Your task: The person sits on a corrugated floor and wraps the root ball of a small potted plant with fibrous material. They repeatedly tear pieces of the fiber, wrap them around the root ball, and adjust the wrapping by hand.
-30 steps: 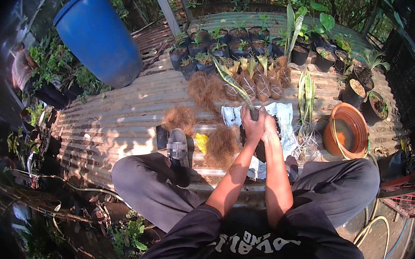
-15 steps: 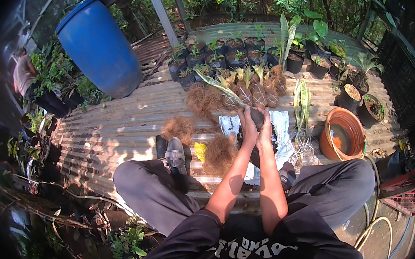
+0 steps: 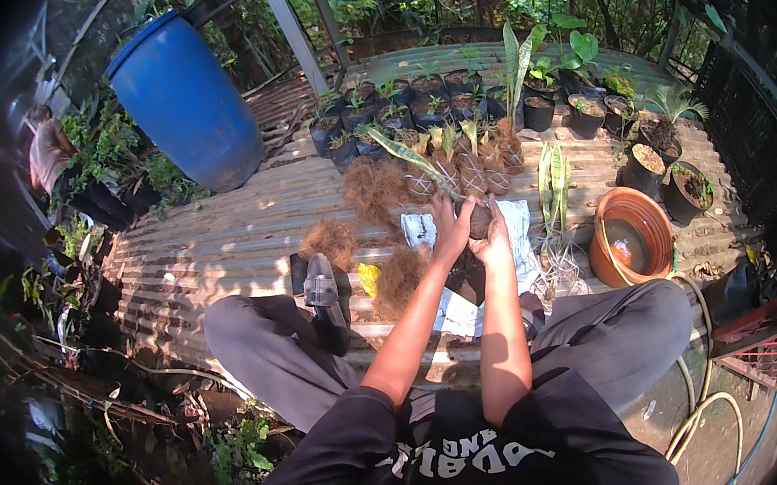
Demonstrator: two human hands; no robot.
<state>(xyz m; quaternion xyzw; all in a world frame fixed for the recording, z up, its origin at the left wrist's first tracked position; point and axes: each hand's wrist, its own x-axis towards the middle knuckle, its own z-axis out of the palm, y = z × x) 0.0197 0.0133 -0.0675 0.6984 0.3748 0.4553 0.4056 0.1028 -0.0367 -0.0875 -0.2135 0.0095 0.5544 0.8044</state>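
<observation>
My left hand [image 3: 449,230] and my right hand [image 3: 493,235] are cupped around a dark ball of soil [image 3: 479,222], closed on it from both sides. A variegated snake plant leaf [image 3: 407,159] slants up and left from the ball; its base is hidden by my left hand. Beneath my hands a white sheet [image 3: 521,235] is spread, with dark loose soil [image 3: 468,284] on it. Clumps of brown coconut fibre [image 3: 400,283] lie left of the sheet. To its right rest loose snake plants [image 3: 554,186] with pale bare roots [image 3: 559,264].
Fibre-wrapped plant balls [image 3: 472,176] tied with string stand beyond my hands, before rows of black bags with seedlings [image 3: 393,115]. An orange bucket [image 3: 605,247] of water is at right, near a hose [image 3: 735,425]. A blue barrel [image 3: 184,103] and another person [image 3: 53,156] are far left.
My hands have turned slightly around the soil ball, so more of it shows between them. The whole view has shifted a little.
</observation>
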